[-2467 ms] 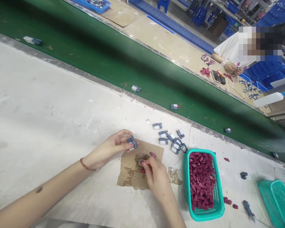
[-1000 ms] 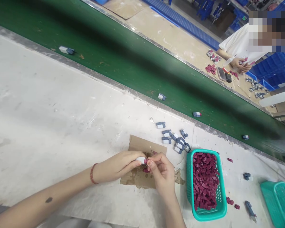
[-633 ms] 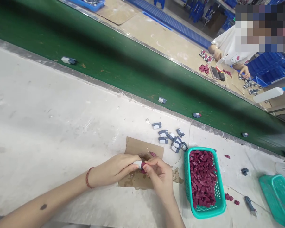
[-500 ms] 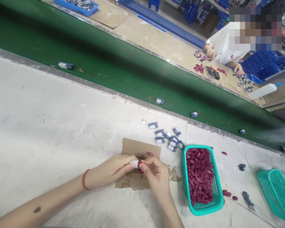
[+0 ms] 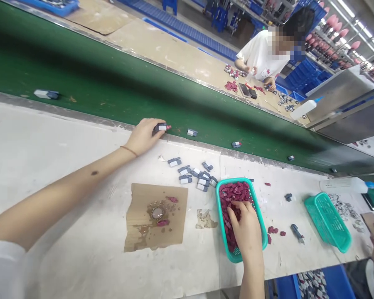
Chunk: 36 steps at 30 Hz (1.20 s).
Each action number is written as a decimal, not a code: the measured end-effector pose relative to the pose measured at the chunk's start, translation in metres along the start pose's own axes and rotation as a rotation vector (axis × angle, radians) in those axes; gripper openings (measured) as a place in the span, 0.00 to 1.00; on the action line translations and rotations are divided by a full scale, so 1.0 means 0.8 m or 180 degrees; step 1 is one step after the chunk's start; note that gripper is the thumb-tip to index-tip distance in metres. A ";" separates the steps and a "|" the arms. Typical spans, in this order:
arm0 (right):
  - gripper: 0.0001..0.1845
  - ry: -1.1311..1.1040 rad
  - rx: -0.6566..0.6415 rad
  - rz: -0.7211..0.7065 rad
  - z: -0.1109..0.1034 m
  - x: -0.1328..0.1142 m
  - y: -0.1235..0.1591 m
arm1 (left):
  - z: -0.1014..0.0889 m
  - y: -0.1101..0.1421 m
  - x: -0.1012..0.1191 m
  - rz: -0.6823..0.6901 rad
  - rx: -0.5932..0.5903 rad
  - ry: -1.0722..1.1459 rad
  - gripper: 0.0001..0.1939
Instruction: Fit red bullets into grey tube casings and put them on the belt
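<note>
My left hand (image 5: pixel 147 135) reaches to the near edge of the green belt (image 5: pixel 112 97). Its thumb and fingers are closed around a grey-and-white plastic part (image 5: pixel 162 127) with a red tip. My right hand (image 5: pixel 245 222) is inside a green basket (image 5: pixel 263 236), fingers curled in a pinch on the dark red plastic pieces (image 5: pixel 235 192) that fill it; its fingertips are partly hidden. Left of the basket lies a cardboard sheet (image 5: pixel 137 195) with wet stains, a small round shiny puddle (image 5: pixel 157 213) and two red pieces (image 5: pixel 163 223).
Several grey-and-white parts (image 5: pixel 202 181) lie loose behind the basket. More parts sit along the belt, such as one (image 5: pixel 46 94) at left. A second green basket (image 5: pixel 328 224) and a white bottle (image 5: pixel 343 185) are at right. A co-worker (image 5: pixel 262 54) sits across the belt.
My hands have parted from over the cardboard. The left carried the grey-and-white part up to the belt; the right moved into the basket of red pieces. The view has shifted right.
</note>
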State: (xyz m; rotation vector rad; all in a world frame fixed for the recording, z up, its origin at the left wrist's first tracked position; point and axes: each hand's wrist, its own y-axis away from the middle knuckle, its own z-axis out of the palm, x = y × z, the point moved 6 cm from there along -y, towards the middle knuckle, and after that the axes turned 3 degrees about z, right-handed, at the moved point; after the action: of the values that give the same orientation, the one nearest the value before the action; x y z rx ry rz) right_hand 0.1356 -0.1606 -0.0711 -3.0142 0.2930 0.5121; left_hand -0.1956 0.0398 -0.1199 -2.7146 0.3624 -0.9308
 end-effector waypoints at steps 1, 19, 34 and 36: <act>0.14 0.0063 0.0043 -0.0017 0.003 0.003 0.001 | 0.008 -0.008 -0.002 -0.0032 0.0070 -0.0094 0.20; 0.19 -0.4679 -0.0438 0.1781 0.015 0.005 0.014 | 0.111 -0.076 0.097 0.0278 -0.0643 0.0842 0.09; 0.13 -0.3539 -0.0897 0.0755 0.066 -0.087 0.026 | 0.033 0.054 0.059 -0.1692 -0.0133 0.4110 0.08; 0.09 -0.3142 -0.1205 0.0397 0.081 -0.110 0.031 | 0.014 0.081 0.053 -0.1893 -0.0043 0.4339 0.09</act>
State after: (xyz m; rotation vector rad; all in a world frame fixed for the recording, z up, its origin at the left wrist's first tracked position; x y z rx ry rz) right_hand 0.0280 -0.1630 -0.1036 -2.5991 0.3179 2.1145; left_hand -0.1664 -0.0326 -0.1247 -1.7254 -0.2698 -2.7972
